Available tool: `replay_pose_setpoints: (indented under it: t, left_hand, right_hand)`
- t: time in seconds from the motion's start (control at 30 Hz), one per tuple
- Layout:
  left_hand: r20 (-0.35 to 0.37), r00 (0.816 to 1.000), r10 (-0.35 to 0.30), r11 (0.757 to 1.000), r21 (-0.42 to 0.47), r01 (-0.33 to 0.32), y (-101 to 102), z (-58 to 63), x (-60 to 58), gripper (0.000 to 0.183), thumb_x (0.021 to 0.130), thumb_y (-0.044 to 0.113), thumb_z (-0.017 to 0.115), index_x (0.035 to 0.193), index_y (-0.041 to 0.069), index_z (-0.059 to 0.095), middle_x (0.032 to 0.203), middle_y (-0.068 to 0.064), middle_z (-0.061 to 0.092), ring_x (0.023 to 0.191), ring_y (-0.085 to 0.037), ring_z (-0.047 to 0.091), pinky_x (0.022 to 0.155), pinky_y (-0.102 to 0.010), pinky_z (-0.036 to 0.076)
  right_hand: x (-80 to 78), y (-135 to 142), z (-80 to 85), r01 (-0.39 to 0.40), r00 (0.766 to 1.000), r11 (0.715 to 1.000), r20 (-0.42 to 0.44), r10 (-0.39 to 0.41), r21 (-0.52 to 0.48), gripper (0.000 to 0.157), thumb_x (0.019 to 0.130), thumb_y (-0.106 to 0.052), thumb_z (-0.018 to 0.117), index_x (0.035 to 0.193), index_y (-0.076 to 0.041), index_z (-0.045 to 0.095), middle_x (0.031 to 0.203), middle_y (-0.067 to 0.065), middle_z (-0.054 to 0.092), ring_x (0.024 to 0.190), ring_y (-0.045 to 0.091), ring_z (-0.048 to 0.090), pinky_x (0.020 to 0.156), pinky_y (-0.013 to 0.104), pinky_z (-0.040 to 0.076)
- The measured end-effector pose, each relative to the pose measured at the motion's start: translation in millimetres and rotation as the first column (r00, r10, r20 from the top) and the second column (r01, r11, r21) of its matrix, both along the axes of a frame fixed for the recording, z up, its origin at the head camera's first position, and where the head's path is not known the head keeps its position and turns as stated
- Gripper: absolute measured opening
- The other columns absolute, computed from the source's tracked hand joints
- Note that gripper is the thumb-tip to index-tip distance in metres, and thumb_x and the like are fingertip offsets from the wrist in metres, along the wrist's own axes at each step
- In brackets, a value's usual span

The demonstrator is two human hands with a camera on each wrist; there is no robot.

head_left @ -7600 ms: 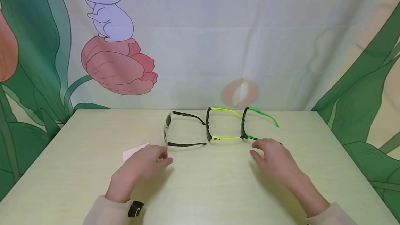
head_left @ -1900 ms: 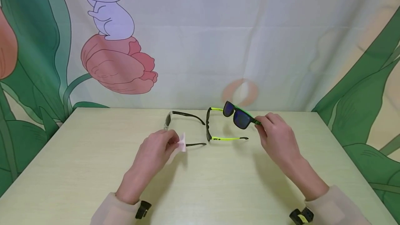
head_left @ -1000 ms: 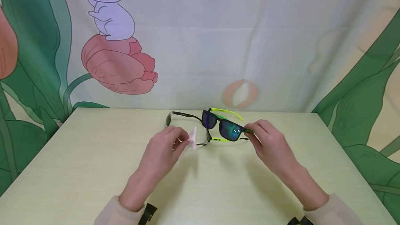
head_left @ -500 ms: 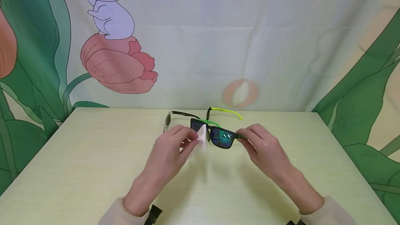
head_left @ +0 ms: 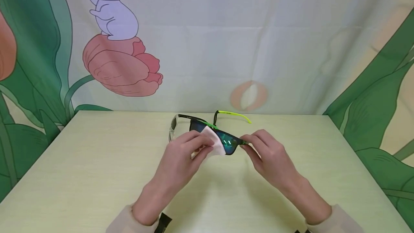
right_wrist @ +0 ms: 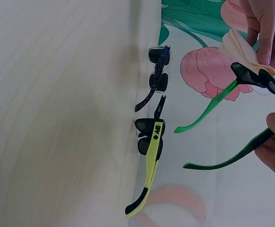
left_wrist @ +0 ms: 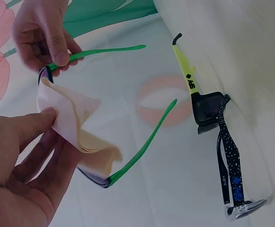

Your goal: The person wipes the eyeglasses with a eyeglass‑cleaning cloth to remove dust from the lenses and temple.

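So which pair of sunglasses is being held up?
The green-armed pair, in the right hand; the yellow-armed pair and the clear-framed pair rest on the table.

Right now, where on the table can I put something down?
The table has big bare patches: left of the left hand, and right of the right hand. A smaller one lies between the forearms. The back middle is crowded: clear-framed sunglasses, yellow-armed sunglasses, with green-armed sunglasses and cloth held in front.

Cloth (head_left: pixel 217 144) before sunglasses (head_left: pixel 229 143), curtain (head_left: pixel 200 53) behind table (head_left: pixel 97 164)
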State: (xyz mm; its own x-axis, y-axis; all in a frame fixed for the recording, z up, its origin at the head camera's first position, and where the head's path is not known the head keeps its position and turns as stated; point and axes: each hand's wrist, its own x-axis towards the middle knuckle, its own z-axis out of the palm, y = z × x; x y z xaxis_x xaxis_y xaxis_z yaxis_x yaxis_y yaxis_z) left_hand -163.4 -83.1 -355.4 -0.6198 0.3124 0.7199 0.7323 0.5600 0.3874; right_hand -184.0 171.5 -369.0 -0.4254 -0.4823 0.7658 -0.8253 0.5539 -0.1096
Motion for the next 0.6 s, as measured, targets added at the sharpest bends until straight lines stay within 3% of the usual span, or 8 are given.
replay_pose_setpoints:
  t: [0.23, 0.6]
  left_hand:
    - [-0.128, 0.991, -0.027, 1.0, 0.008, 0.029, 2.7, -4.8, -3.9, 0.019, 0.078, 0.003, 0.089, 0.094, 0.007, 0.082, 0.088, -0.001, 0.07, 0.078, -0.015, 0.064, 0.065, -0.023, 0.054]
    - [-0.206, 0.975, -0.079, 0.997, -0.01, 0.079, 12.2, -4.9, -0.9, 0.02, 0.077, 0.0, 0.089, 0.094, 0.006, 0.081, 0.095, -0.005, 0.07, 0.086, -0.022, 0.065, 0.074, -0.028, 0.058]
  right_hand:
    - [0.8, -2.7, 0.6, -0.007, 1.0, 1.0, -0.01, 0.007, -0.023, 0.024, 0.085, 0.005, 0.08, 0.106, 0.0, 0.071, 0.091, 0.007, 0.064, 0.081, 0.02, 0.063, 0.067, 0.03, 0.057]
    - [0.5, -7.6, -1.8, -0.029, 1.0, 0.998, -0.011, 0.028, -0.047, 0.019, 0.088, 0.002, 0.079, 0.106, 0.001, 0.071, 0.091, 0.007, 0.063, 0.08, 0.02, 0.062, 0.067, 0.028, 0.056]
